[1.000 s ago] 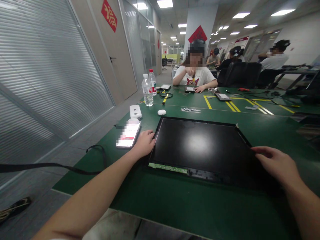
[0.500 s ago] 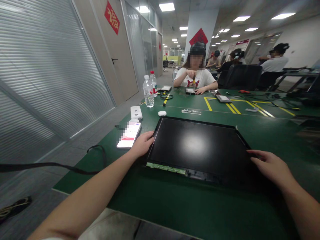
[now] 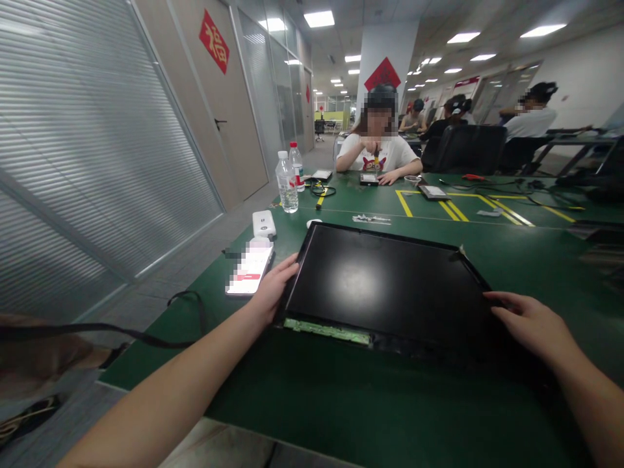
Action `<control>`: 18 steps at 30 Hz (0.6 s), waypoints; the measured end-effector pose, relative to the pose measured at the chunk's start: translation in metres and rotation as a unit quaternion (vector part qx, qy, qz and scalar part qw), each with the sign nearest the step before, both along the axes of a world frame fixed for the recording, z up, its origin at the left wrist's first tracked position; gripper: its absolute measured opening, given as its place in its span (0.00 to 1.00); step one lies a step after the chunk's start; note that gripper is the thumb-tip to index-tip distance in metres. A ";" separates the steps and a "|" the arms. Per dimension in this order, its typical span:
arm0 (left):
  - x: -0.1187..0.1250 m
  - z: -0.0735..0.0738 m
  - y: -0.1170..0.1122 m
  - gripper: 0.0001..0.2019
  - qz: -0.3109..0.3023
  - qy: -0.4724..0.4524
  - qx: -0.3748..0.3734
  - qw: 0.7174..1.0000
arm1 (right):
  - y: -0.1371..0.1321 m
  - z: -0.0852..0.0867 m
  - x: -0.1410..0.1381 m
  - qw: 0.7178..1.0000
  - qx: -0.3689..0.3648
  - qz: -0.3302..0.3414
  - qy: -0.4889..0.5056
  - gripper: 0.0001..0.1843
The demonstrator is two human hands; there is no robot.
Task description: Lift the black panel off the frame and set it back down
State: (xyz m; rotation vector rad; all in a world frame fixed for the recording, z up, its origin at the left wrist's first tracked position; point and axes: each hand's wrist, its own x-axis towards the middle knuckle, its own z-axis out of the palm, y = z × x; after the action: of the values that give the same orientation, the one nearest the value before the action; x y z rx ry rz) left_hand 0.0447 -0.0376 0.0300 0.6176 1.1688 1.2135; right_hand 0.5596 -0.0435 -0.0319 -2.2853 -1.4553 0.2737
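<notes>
A black display panel [image 3: 390, 279] is held between my two hands over the green table [image 3: 312, 403]. Its glossy face is turned up and reflects a bright patch of light. Along the panel's near edge runs a narrow green circuit board [image 3: 326, 331]. My left hand [image 3: 277, 286] grips the left edge, with part of its fingers hidden at the side. At the right edge, my right hand [image 3: 526, 318] holds on with thumb and fingers closed about the rim.
Left of the panel lie a lit phone [image 3: 251, 266] and a white power bank [image 3: 264, 224]. Two plastic bottles [image 3: 287, 185] stand behind them. Across the table a person [image 3: 377, 146] works on a small metal-cased device [image 3: 369, 178]. A black strap [image 3: 121, 335] crosses the left side.
The panel's far edge has risen slightly and now partly covers the small white case behind it. Both hands keep their grip. Someone's arm or leg has appeared at the far left.
</notes>
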 end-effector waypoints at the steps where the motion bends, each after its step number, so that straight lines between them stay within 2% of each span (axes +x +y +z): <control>1: -0.001 -0.003 0.001 0.31 -0.005 -0.011 0.007 1.000 | 0.000 0.000 0.000 1.000 0.000 0.001 -0.001 0.27; 7: -0.005 -0.016 0.007 0.32 -0.020 -0.008 0.021 1.000 | 0.001 -0.003 0.003 1.000 0.020 0.003 -0.021 0.26; 12: -0.002 -0.013 0.006 0.33 -0.009 0.006 -0.010 1.000 | 0.000 0.001 -0.002 1.000 0.002 0.011 -0.014 0.28; 18: -0.001 -0.012 0.005 0.33 -0.023 -0.004 -0.005 1.000 | -0.002 0.006 -0.008 1.000 0.005 0.004 -0.025 0.28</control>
State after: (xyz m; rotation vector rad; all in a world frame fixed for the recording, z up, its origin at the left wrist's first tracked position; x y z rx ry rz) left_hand 0.0440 -0.0324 0.0185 0.6290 1.1484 1.1705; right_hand 0.5515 -0.0457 -0.0256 -2.2938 -1.4878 0.2136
